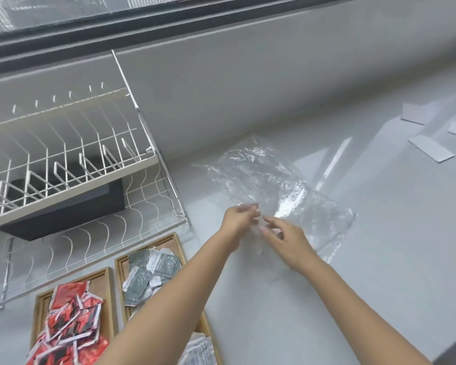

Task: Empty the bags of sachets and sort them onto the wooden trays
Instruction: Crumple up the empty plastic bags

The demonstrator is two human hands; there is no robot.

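Closest to me, the white sachets point(199, 350) are mostly cut off by the lower edge and by the left forearm crossing over them, so their print is unreadable. Left of the clear plastic bag, nearer than it, two wooden trays sit side by side: the left tray point(41, 306) holds a heap of red sachets point(73, 325), the right tray point(181, 248) a pile of grey-green sachets point(148, 272), partly hidden under the same forearm.

Both hands meet at the bag's near edge. The left hand point(238, 219) pinches the film between thumb and fingertips; the right hand point(287, 239) has fingers loosely spread and bent over the plastic, and whether it truly grips I cannot tell.

The clear plastic bag point(279, 185) lies flat and crumpled on the pale counter point(353, 285), its long axis slanting from far-left to near-right. Its outline is hard to trace against the glossy surface.

Left of the bag stands a white wire dish rack point(63, 154) with a dark box point(71, 206) beneath its upper tier. Right of and beyond the bag lie a few flat grey slips point(432, 148), one cut off by the frame.
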